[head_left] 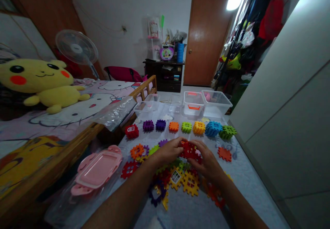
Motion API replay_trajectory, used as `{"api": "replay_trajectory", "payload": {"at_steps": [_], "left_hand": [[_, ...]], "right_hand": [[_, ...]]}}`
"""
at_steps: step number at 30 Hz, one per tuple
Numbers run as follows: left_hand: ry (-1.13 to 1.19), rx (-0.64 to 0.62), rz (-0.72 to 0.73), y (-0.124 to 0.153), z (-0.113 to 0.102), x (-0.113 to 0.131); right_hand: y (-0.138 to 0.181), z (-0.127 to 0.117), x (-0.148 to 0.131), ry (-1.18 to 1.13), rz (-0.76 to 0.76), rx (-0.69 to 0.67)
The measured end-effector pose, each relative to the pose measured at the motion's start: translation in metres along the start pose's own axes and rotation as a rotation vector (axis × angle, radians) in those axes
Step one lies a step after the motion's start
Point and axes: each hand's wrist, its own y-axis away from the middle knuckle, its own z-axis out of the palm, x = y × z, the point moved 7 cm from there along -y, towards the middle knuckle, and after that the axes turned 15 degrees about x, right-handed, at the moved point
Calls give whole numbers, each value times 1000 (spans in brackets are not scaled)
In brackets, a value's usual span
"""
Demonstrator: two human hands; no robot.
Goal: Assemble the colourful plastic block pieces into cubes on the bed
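Between my two hands is a red interlocking building tile [190,150] with toothed edges and cut-outs. My left hand [171,150] grips its left side, fingers curled over it. On its right edge, my right hand [205,158] holds with thumb and fingers. Under and around my hands lies a loose spread of toothed tiles, among them a yellow window tile [191,182], a purple tile [157,192], an orange tile [137,151] and a red window tile [129,169]. My forearms hide part of the spread.
Behind the spread runs a row of assembled blocks, from a red block [131,131] to a green block [227,132]. Clear plastic boxes [218,103] stand farther back. A pink lid [99,168] lies at left, beside the wooden bed rail [98,129]. One orange-red tile [224,154] lies at right.
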Motion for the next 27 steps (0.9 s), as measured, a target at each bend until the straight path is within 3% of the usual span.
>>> {"api": "replay_trajectory", "payload": {"at_steps": [4,10,13,15,22,27], "left_hand": [[220,3,-107,6,5,-5],[-269,182,-43,9,-14,-23],[-378,217,-8,9,-21,-22],[-430,180,48,7,-19,-16],[-582,-164,254,-11,10,2],[-681,-211,273,-23,18,4]], "right_hand": [[2,10,-7,-40,12,-46],[7,22,6,16,85,-113],[6,21,13,33,110,-118],[3,14,18,50,106,-73],[0,-17,41,135,162,56],[0,-21,42,148,178,63]]}}
